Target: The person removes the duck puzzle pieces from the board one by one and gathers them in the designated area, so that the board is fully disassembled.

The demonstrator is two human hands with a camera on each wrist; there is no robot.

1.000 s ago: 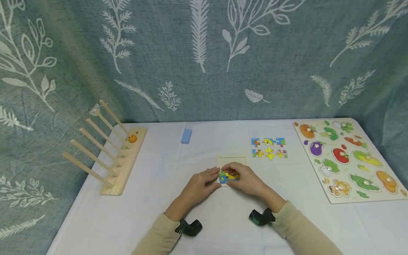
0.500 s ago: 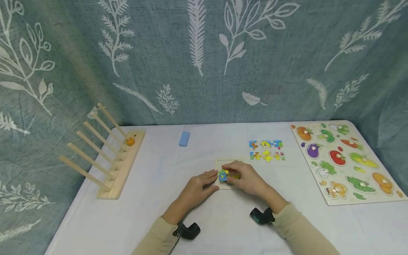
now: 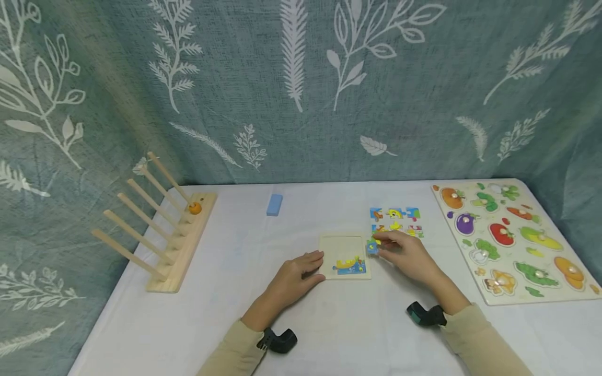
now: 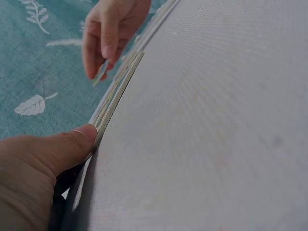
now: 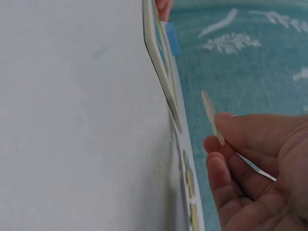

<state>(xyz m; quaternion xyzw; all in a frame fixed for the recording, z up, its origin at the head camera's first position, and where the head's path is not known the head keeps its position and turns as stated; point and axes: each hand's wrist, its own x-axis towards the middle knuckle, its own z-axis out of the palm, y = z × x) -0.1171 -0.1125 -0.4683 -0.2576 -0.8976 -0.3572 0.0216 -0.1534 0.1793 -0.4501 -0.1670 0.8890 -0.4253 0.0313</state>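
My right hand (image 3: 405, 255) pinches a blue, green and yellow jigsaw piece (image 3: 372, 247) between thumb and fingers, by the right edge of a square wooden puzzle tray (image 3: 344, 237). The right wrist view shows that piece (image 5: 210, 113) edge-on, raised off the cloth. Inside the tray, joined blue and yellow pieces (image 3: 352, 267) lie along the lower right. My left hand (image 3: 295, 277) rests at the tray's left side, fingers extended; its thumb (image 4: 79, 139) touches the tray edge. Two rows of loose jigsaw pieces (image 3: 395, 213) lie just beyond my right hand, which partly covers the nearer row.
On the left stands a wooden peg rack (image 3: 188, 250) with slanting rods and an orange bead (image 3: 195, 208). A blue block (image 3: 274, 204) lies at the back. The vegetable knob puzzle board (image 3: 512, 245) covers the right side. A leaf-patterned curtain (image 3: 310, 130) hangs behind the white-covered table.
My right hand has lifted the jigsaw piece out of the tray and carried it right, beyond the tray's edge. This uncovers the joined pieces. My left hand stays at the tray.
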